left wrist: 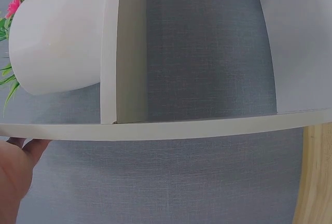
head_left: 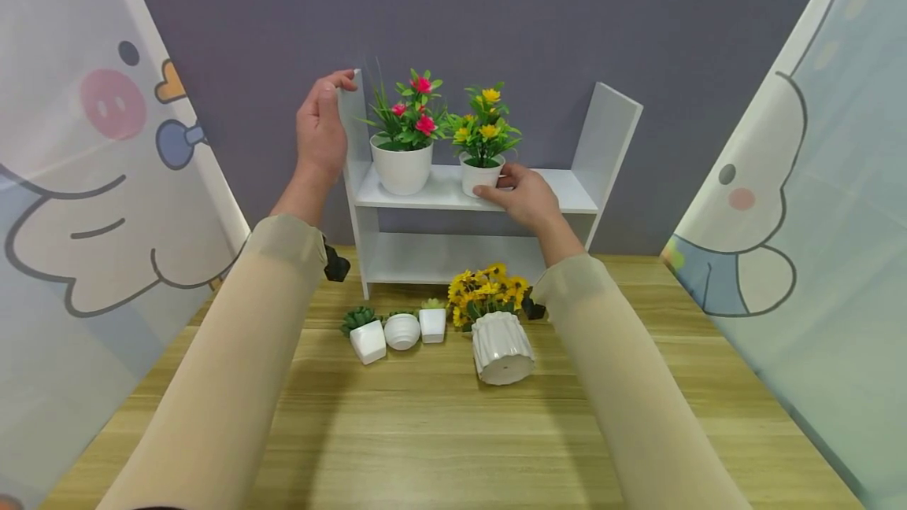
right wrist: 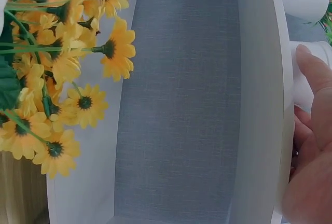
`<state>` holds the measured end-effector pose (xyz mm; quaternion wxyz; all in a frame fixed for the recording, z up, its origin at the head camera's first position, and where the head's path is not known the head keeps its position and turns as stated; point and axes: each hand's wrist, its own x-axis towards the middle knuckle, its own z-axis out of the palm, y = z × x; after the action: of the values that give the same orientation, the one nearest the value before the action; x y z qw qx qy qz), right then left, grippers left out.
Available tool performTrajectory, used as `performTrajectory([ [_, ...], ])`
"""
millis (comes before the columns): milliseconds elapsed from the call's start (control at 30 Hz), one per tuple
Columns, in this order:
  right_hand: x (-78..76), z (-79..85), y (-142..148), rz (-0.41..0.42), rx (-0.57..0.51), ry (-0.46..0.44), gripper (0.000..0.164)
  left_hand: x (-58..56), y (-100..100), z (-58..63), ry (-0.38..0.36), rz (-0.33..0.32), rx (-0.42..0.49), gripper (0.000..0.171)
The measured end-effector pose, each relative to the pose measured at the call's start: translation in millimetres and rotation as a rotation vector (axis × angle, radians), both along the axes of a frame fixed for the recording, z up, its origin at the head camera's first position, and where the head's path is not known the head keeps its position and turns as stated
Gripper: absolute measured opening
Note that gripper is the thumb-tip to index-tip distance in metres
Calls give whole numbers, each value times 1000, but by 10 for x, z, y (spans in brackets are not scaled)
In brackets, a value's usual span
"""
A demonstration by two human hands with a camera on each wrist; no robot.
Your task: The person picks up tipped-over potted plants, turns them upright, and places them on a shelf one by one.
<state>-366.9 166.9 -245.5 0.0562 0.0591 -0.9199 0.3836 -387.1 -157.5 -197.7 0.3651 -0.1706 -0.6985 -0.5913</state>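
My right hand (head_left: 528,197) grips a small white flowerpot (head_left: 479,175) with yellow flowers on the upper board (head_left: 449,197) of a white shelf. In the right wrist view the thumb (right wrist: 313,68) lies along the pot's side, and the other fingers are partly hidden by the board. To its left stands a larger white pot (head_left: 402,168) with pink flowers and grassy leaves. My left hand (head_left: 322,128) is raised at the shelf's left side panel (head_left: 352,120). Its fingertips touch the panel's outer face in the left wrist view.
On the wooden table (head_left: 425,431), before the shelf, lie several small succulent pots (head_left: 402,332). A ribbed white pot (head_left: 501,346) with yellow daisies (head_left: 489,290) lies tipped over beside them. The right side panel (head_left: 608,140) rises beyond my right hand. Cartoon-printed sheets flank the table.
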Motion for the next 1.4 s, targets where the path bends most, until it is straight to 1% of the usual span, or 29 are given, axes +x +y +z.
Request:
performTrajectory([
  [200,5,-2,-2,3,-11,1,82,2,-6,-1,-4,0,-5,34],
  [467,16,-17,8,7,1,9,86,8,-5,-11,-12,3,0,34],
  [633,70,-3,67,6,-28,-2,89,5,11,-19,-14,1,-7,33],
  [733,120,10,125,21,-52,9,88,7,20,-13,-7,4,-10,34],
  [933,276,-3,260,42,-52,60,83,6,40,5,-3,-3,-10,34],
  [1167,544,-19,399,52,-67,134,72,16,22,-6,-15,7,-20,36],
  [1300,720,-47,503,93,-60,122,68,14,9,-6,-6,7,-15,35],
  [1400,834,-124,590,127,-38,88,66,4,4,-9,3,8,-12,34],
])
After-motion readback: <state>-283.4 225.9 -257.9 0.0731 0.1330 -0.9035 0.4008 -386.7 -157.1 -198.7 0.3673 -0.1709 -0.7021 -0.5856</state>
